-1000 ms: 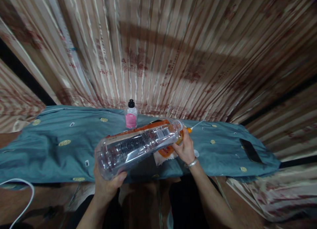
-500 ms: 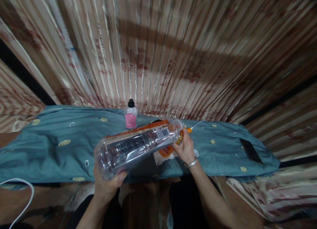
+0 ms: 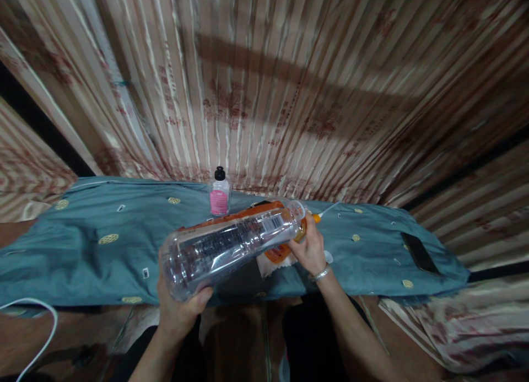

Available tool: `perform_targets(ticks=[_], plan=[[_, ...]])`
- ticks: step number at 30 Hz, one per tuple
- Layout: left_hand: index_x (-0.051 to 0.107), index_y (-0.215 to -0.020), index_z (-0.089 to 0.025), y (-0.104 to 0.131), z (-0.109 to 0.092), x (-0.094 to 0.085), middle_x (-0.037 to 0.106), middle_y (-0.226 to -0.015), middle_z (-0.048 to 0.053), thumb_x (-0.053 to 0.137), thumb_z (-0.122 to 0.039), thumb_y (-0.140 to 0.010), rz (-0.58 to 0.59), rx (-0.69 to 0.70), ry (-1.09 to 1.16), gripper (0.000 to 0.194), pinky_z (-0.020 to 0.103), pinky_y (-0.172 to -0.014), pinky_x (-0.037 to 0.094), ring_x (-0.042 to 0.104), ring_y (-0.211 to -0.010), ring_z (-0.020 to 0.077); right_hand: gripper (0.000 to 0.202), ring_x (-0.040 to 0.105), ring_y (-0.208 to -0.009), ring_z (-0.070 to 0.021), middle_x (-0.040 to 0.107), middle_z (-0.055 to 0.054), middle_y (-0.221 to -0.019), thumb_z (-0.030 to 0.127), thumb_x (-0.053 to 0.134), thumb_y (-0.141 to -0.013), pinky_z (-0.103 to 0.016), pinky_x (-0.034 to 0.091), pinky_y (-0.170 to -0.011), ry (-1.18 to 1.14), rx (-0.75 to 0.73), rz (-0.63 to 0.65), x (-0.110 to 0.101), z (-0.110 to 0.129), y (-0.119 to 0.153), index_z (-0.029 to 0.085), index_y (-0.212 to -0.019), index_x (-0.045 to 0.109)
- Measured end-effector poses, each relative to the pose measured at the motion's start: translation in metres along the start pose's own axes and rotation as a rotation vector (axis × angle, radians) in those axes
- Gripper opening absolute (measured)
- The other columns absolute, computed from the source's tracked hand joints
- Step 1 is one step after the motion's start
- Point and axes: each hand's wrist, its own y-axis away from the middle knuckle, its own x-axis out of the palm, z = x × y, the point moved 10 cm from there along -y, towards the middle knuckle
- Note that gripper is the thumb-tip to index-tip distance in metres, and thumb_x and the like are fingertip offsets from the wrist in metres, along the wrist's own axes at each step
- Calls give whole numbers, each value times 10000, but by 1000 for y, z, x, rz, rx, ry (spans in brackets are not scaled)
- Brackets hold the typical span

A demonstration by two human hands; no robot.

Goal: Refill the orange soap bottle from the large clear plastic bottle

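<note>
Right now, the big clear bottle (image 3: 223, 255) is already up over the blue cloth (image 3: 91, 269), tipped sideways and not set down yet — the left hand's (image 3: 182, 310) fingers wrap its bottom, and the right hand's (image 3: 309, 248) fingers grip near its neck, which looks uncapped.

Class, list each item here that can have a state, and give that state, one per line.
Large clear bottle, tilted close to horizontal
Left hand, gripping the bottle's base end
Right hand, curled at its neck end; exact grip hidden
Pink-labelled bottle, upright, black cap on
Phone, lying flat, dark
Packet, partly hidden; opened or sealed, cannot tell
Cloth, spread out, creased
White cable, bent
</note>
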Motion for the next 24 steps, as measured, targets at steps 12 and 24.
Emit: perform_targets(ticks=[12,24], plan=[[624,-1242,-185,0,-11,3,705,-1078,147,862,-687,-491,-16,22,33,934,592,-910,574,711,-1010,408,587,725,-1078,-300,717,-140,-1216,465,688,-876,-457,594,-949,15,-2,-1,0,1,-1,181,-1362,523],[616,-1276,-195,1,-4,-1,699,-1084,134,829,-746,-477,-11,0,-27,994,589,-950,539,682,-1009,391,586,723,-1088,-300,718,-139,-1208,477,682,-878,-455,594,-952,3,-1,-9,1,0,-1,185,-1360,524]])
